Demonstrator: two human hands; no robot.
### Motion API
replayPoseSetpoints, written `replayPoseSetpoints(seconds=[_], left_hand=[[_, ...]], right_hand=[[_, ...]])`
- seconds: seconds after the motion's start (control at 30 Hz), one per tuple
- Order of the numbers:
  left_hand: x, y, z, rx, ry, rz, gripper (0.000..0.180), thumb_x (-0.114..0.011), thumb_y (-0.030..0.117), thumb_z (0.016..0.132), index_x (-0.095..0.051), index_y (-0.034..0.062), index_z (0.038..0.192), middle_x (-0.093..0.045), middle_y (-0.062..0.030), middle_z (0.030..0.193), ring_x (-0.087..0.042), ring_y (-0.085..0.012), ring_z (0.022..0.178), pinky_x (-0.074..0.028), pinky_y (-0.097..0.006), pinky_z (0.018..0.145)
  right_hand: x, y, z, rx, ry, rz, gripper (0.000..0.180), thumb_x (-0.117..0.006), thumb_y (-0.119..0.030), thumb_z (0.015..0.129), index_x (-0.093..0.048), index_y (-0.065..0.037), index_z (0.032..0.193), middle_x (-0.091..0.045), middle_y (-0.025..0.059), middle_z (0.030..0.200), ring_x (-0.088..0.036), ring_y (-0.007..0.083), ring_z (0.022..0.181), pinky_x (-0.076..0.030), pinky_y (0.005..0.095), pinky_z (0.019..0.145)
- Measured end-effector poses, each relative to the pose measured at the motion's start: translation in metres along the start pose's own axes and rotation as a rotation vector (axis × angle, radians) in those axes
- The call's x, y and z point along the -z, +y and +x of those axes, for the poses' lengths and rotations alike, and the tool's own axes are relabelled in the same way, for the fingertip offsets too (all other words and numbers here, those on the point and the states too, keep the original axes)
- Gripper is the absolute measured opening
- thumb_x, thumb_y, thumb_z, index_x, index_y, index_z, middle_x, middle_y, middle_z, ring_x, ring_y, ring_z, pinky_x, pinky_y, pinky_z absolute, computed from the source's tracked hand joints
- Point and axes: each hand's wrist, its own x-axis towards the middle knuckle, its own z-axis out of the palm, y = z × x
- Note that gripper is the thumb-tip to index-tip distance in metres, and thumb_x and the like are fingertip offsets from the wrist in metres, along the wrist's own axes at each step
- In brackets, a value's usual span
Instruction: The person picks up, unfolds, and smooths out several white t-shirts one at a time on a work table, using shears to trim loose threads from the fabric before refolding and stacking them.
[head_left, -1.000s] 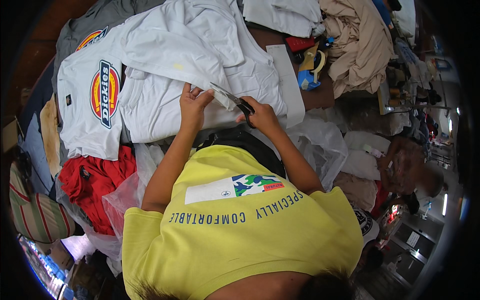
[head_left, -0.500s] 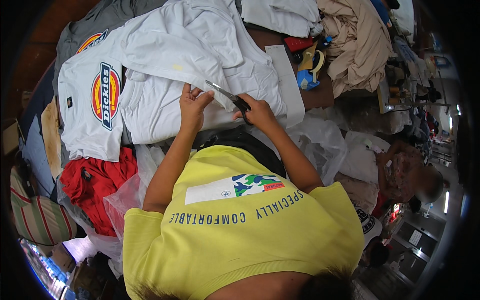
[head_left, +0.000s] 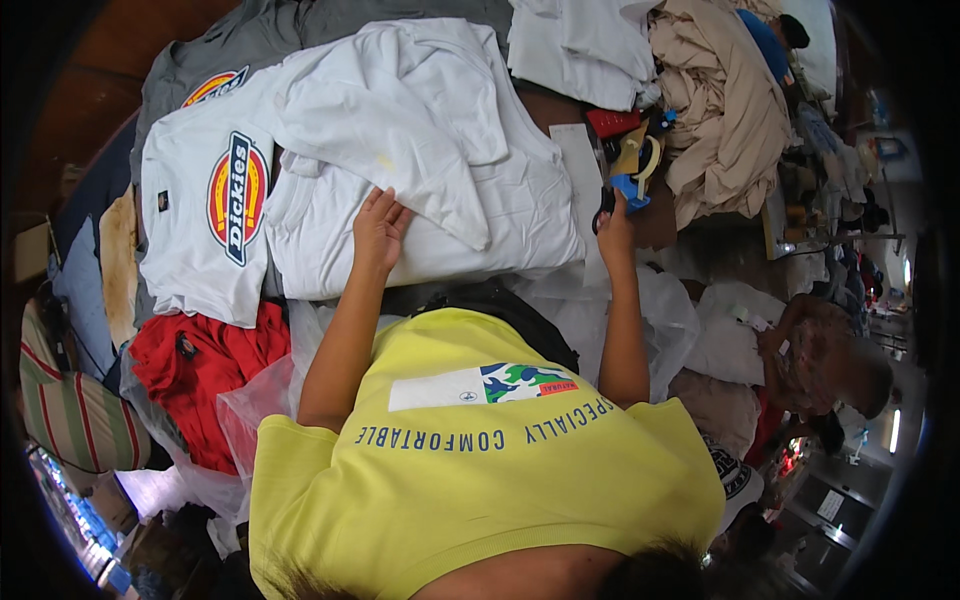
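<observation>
A white T-shirt lies loosely bunched on top of a stack of white garments. At its near edge rests my left hand, fingers stretched out with nothing held in them. Farther right, beside the stack, my right hand is closed on a pair of scissors with black handles. Their blades point away from me, over a pale paper strip. A faint yellowish mark shows on the shirt near my left fingertips.
A blue tape dispenser and a red object lie past my right hand. Beige cloth is heaped at the far right. Red garments sit in clear plastic at left. Another person is at the right.
My right hand has carried the scissors away from the shirt to the right. The left hand has released the shirt edge, which now lies flat. The view has shifted slightly.
</observation>
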Motion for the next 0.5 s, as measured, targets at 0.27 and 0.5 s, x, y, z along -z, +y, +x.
replayPoseSetpoints(seconds=[0.27, 0.5], left_hand=[[-0.021, 0.030, 0.032, -0.179, 0.149, -0.004, 0.039, -0.062, 0.004, 0.082, -0.047, 0.0042, 0.118, -0.060, -0.0034, 0.097, -0.057, -0.0144, 0.084, -0.046, -0.029, 0.075], [-0.080, 0.016, -0.059, -0.068, -1.006, 1.064, 0.031, -0.060, 0.006, 0.083, -0.056, 0.0005, 0.113, -0.062, -0.0035, 0.090, -0.058, -0.0110, 0.081, -0.045, -0.026, 0.075]], right_hand=[[0.019, -0.041, 0.018, -0.067, -0.236, -0.415, 0.025, -0.055, -0.016, 0.083, -0.059, -0.004, 0.104, -0.063, 0.0213, 0.096, -0.060, 0.0361, 0.092, -0.047, 0.0433, 0.077], [0.011, -0.131, 0.046, 0.494, 0.134, 0.300, 0.037, -0.059, -0.004, 0.080, -0.055, -0.010, 0.117, -0.061, 0.0126, 0.100, -0.061, 0.0251, 0.081, -0.049, 0.0327, 0.071]])
